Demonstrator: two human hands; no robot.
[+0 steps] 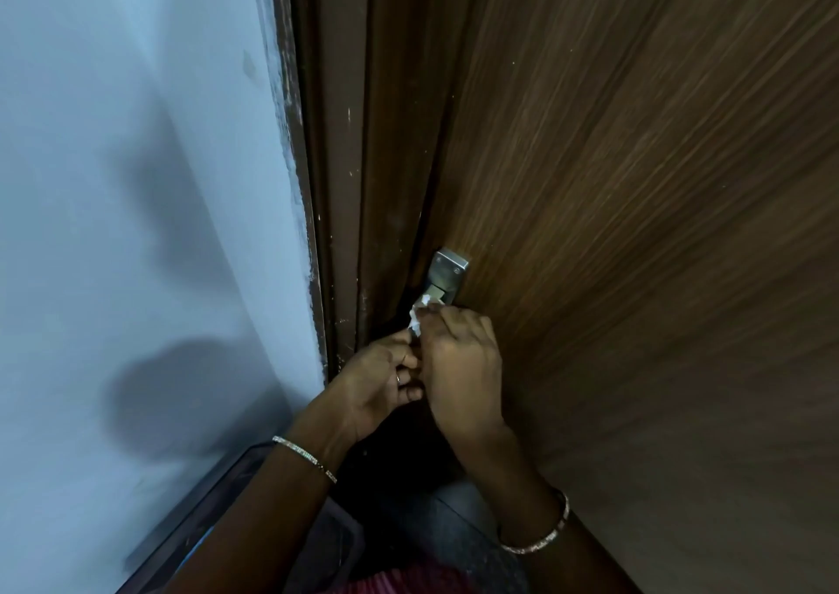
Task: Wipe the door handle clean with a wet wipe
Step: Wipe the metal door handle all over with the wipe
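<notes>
White wet wipe (415, 319) pinched in right hand (458, 366) against steel door handle (447, 276) on wooden door (635, 230); left hand (379, 380) curled, fingers touching the right.

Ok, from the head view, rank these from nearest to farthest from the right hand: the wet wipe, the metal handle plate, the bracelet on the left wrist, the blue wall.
1. wet wipe: in the grip of the right hand, at its fingertips.
2. metal handle plate: just above the hand, on the door.
3. bracelet: lower left, on the left wrist.
4. blue wall: far left, beyond the door frame.
</notes>
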